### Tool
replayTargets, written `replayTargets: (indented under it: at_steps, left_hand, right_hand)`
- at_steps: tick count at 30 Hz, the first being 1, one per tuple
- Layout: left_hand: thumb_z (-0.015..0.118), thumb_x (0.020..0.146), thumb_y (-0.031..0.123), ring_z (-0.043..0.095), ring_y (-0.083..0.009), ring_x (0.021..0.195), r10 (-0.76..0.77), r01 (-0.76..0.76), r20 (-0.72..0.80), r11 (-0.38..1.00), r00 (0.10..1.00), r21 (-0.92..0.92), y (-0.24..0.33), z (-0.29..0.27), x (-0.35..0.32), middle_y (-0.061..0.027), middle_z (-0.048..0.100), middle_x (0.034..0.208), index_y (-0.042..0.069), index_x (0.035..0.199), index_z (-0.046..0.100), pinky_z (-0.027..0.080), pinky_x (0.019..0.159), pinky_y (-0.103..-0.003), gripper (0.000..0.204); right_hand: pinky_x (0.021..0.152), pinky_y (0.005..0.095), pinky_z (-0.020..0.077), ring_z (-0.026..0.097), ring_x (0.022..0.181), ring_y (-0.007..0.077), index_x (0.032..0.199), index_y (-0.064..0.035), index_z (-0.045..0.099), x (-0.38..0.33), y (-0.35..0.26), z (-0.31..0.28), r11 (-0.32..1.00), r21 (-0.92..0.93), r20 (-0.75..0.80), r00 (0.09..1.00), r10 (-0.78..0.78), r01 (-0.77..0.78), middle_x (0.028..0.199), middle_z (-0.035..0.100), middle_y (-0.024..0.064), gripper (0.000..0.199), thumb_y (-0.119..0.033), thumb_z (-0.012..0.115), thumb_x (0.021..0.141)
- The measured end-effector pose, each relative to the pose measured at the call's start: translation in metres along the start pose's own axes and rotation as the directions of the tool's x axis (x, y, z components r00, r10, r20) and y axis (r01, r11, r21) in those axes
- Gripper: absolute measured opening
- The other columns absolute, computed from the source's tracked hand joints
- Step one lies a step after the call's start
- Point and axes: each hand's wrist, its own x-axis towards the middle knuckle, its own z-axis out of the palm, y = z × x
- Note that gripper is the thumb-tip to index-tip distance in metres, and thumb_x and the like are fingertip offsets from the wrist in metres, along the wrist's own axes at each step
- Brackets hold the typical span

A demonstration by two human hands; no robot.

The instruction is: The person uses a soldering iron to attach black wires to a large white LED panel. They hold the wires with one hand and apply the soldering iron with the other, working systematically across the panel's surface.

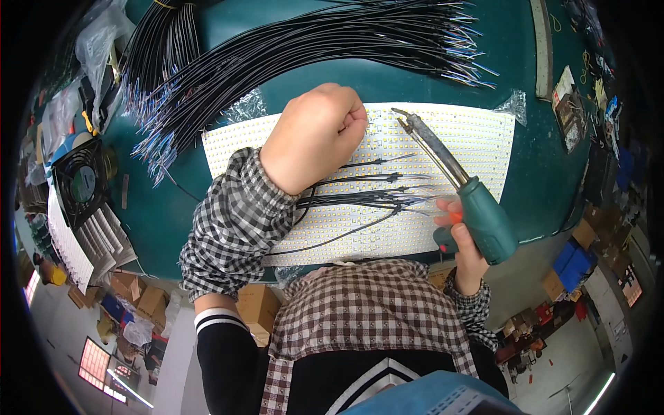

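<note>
Head view: left hand (312, 135) curls over board (484, 142); right hand (467, 254) grips soldering iron (484, 216).

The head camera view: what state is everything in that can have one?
Left grip: curled closed; contents hidden.
Right grip: closed on the soldering tool.
White LED board: lying flat, lights facing up.
Soldering tool: tip over the board; hot or cold, cannot tell.
Short black wires: lying across the board.
Long black wires: piled up, ends fanned out.
Black fan: spinning or still, cannot tell.
</note>
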Motion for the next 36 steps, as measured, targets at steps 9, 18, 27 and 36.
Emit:
replayTargets:
  at_steps: [9,18,27,36]
  left_hand:
    - [0.07,0.081,0.003,0.056,-0.0121,0.062,-0.043,0.045,-0.07,0.999,0.997,0.025,0.003,0.008,0.001,-0.0057,0.061,0.074,0.0,0.084,0.064,0.048,0.058,-0.025,0.007]
    - [0.071,0.079,0.002,0.056,-0.0121,0.062,-0.06,0.062,-0.103,0.998,0.993,0.017,0.003,0.01,-0.001,-0.0064,0.061,0.075,0.0,0.083,0.063,0.048,0.057,-0.025,0.009]
    - [0.071,0.079,0.0,0.056,-0.0117,0.061,-0.071,0.072,-0.113,0.997,0.991,0.004,0.004,0.012,-0.001,-0.0064,0.061,0.075,-0.001,0.083,0.063,0.048,0.057,-0.024,0.009]
    - [0.069,0.076,0.004,0.061,-0.0279,0.064,-0.059,0.055,-0.144,0.998,0.988,-0.033,0.004,0.013,-0.002,-0.01,0.06,0.07,0.004,0.077,0.059,0.05,0.057,-0.039,0.011]
  right_hand:
    - [0.087,0.0407,0.0587,0.068,0.107,0.0303,0.137,0.0052,0.043,-0.003,0.001,0.0,0.999,0.021,-0.002,0.999,0.034,-0.034,0.115,0.067,0.0209,0.055,0.003,0.068,0.088]
    - [0.089,0.0386,0.0578,0.072,0.095,0.0256,0.135,0.0094,0.047,-0.002,-0.004,0.004,0.995,-0.092,-0.026,0.999,0.038,-0.04,0.105,0.07,0.0202,0.059,0.004,0.073,0.083]
    - [0.083,0.0361,0.0591,0.072,0.091,0.0244,0.134,0.0109,0.049,-0.002,0.001,0.002,0.993,-0.116,-0.028,0.999,0.03,-0.033,0.102,0.071,0.019,0.059,0.004,0.075,0.081]
    - [0.082,0.0337,0.058,0.072,0.089,0.0218,0.132,0.0105,0.05,-0.001,-0.008,0.007,0.987,-0.157,-0.032,0.999,0.031,-0.036,0.098,0.072,0.016,0.057,0.004,0.075,0.081]
